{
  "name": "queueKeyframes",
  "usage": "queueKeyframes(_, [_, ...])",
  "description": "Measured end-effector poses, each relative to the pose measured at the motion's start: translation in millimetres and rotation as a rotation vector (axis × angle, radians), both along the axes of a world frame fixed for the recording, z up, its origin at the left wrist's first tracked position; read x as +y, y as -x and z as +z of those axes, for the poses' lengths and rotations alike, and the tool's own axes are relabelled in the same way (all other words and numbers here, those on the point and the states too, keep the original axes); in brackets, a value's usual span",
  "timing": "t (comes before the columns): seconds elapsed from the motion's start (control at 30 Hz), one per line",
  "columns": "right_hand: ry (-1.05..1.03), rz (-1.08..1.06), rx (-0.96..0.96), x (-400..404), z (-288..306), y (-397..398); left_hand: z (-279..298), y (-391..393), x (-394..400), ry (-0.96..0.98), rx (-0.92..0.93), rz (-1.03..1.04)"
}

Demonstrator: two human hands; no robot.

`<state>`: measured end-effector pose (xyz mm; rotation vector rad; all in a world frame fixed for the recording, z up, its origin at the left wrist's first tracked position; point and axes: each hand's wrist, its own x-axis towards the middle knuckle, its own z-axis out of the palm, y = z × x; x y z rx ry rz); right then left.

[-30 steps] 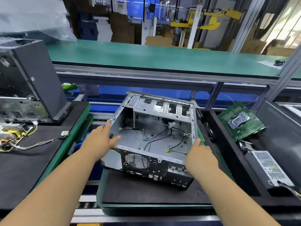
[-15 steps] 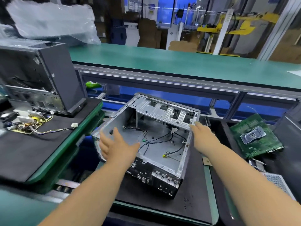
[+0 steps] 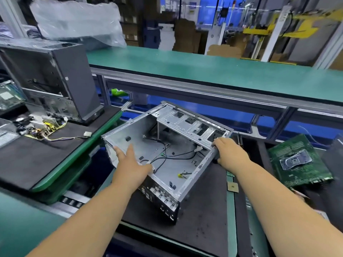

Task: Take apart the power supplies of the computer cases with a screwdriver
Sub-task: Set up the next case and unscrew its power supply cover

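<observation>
While tilted on the black mat (image 3: 194,219) of the middle tray, with one corner out past the mat's left edge: opened computer case (image 3: 187,127), loose black cables (image 3: 167,158) inside. Further left, on another black-matted tray's far edge, a second case (image 3: 61,78) upright; beside it a bare circuit board (image 3: 39,127) with trailing wires. Right of the middle tray, a green motherboard (image 3: 298,162). Left hand (image 3: 130,164) with fingers straight, pressing the case's near-left wall. Right hand (image 3: 230,153) curled over the case's right rim, gripping.
</observation>
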<state>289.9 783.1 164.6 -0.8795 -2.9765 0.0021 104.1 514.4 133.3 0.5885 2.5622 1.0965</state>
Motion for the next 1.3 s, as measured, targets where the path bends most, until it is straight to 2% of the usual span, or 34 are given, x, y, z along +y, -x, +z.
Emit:
queueKeyframes(0.17, [-0.03, -0.057, -0.023, -19.3, -2.5, -7.5, -1.7, 40.3, 1.9, -0.001, 0.016, -0.1])
queueKeyframes(0.4, [-0.048, -0.158, 0.018, -58.4, 6.0, -5.9, 1.9, 106.2, 14.8, 0.0, 0.002, -0.366])
queueKeyframes(0.53, [-0.078, -0.243, -0.02, -85.5, 13.4, 3.4, 0.8, 139.8, 25.0, -0.021, -0.03, -0.508])
queueKeyframes(0.67, [-0.122, -0.3, -0.109, -109.9, 18.7, 12.3, 6.2, 167.6, 30.5, 0.016, 0.086, -0.616])
queueKeyframes(0.83, [-0.112, -0.3, -0.258, -132.2, 23.4, 15.8, 9.2, 161.0, 34.0, 0.057, 0.237, -0.552])
queueKeyframes(0.9, [-0.054, -0.312, -0.275, -129.8, 32.5, 14.3, 12.7, 144.4, 33.6, 0.013, 0.187, -0.529])
queueKeyframes(1.0, [0.041, -0.338, -0.175, -109.5, 49.7, 9.9, 24.7, 114.3, 27.7, -0.03, 0.076, -0.514])
queueKeyframes(1.2, [0.051, -0.344, -0.02, -35.9, 41.9, 0.7, 29.3, 43.0, 17.2, 0.389, 0.211, -0.376])
queueKeyframes(1.3, [0.091, -0.291, 0.009, -6.3, 27.9, 0.2, 23.7, 13.6, 17.0, 0.48, 0.152, -0.256])
